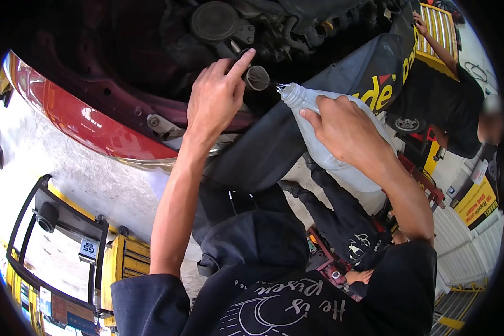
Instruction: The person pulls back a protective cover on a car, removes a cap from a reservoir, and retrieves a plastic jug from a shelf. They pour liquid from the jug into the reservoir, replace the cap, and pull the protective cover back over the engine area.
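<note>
My right hand point(347, 131) is wrapped round a translucent plastic bottle point(313, 112), tilted with its open mouth toward a small round cup-like opening point(257, 78) in the engine bay. Clear liquid shows at the bottle's mouth. Just left of the opening is my left hand point(214, 98), back up, with its index finger extended and the others curled. A dark thing shows beside that finger; what the curled fingers hold is hidden. Beneath the bottle, a black fender cover point(263, 148) with yellow lettering drapes over the car's edge.
Engine parts point(215, 22) fill the top, beside the red car body point(89, 120). A person in black point(442, 106) stands at the right, a hand near a yellow ribbed panel. Another person point(347, 229) is low behind the bottle, near red equipment. A black-framed cart point(25, 224) stands lower left.
</note>
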The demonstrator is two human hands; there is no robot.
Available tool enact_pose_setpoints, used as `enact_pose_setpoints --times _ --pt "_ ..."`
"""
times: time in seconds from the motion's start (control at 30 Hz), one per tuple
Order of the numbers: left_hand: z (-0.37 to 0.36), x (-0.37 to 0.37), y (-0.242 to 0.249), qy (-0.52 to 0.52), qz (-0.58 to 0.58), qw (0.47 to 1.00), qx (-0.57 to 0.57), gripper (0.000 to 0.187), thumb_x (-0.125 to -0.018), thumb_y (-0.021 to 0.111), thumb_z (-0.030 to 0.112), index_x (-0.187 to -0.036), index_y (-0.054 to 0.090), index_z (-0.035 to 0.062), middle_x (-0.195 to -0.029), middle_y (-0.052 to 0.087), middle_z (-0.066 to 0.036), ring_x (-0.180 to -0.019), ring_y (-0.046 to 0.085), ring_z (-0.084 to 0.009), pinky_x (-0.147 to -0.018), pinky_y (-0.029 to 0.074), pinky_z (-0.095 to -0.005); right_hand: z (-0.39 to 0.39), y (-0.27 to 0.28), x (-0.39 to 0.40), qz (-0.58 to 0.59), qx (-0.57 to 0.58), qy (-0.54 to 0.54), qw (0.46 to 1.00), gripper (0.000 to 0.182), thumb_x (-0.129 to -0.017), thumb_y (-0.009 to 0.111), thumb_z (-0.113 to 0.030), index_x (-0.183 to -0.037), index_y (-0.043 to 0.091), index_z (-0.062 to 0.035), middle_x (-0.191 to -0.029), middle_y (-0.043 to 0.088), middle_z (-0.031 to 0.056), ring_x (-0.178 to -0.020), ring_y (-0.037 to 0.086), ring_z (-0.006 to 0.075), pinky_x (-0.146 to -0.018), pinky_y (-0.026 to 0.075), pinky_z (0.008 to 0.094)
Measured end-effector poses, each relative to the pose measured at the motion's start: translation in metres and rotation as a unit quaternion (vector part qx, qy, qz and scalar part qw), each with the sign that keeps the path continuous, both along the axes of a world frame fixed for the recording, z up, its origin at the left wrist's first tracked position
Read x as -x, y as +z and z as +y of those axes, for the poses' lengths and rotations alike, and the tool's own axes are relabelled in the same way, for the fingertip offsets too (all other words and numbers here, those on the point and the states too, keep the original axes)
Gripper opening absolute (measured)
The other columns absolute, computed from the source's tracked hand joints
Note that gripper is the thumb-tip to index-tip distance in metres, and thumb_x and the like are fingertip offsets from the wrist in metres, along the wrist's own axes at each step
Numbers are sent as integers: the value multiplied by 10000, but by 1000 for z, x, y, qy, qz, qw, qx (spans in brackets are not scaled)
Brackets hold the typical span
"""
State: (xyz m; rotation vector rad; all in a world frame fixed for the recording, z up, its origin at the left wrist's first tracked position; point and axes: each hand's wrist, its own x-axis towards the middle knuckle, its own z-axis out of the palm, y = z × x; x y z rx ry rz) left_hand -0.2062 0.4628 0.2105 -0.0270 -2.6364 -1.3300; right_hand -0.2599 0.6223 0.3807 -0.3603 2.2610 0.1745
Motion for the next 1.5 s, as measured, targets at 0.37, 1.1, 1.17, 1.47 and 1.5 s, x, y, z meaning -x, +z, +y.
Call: enact_pose_setpoints --times 0.37,1.1,1.17,1.47,1.5 --pt "-2 1 3 -5 -28 1000 11 535 -753 576 -4 -1260 581 164 -852 568 -103 -761 566 -281 -714 482 -395 13 -3 -2 26 33 17 999 410 -963 485 -316 -893 599 72 -841 609 295 -834 595 459 -754 483 505" --pt "-2 3 4 2 -43 999 5 514 -765 577 0 -1249 592 176 -848 587 -99 -733 580 -279 -690 493 -395 16 1 0 2 18 21 1000 397 -970 475 -322 -911 598 51 -880 601 272 -879 596 433 -785 479 499" --pt "-2 3 5 0 -48 999 5 511 -768 577 0 -1248 592 174 -848 588 -99 -732 580 -278 -688 493 -394 17 0 -2 0 19 24 1000 397 -970 475 -322 -913 599 51 -877 601 273 -878 596 433 -782 480 500" --pt "-1 3 4 4 -38 999 2 506 -768 584 1 -1243 595 173 -813 576 -98 -706 575 -277 -666 492 -392 19 0 -5 72 70 52 994 307 -914 556 -221 -825 618 67 -799 612 265 -767 636 410 -710 514 468" --pt "-2 3 4 4 -42 999 4 505 -768 584 2 -1243 596 173 -804 569 -98 -703 573 -276 -664 491 -392 17 2 -2 36 48 38 997 350 -941 518 -272 -867 607 58 -836 606 268 -817 618 423 -743 498 485"
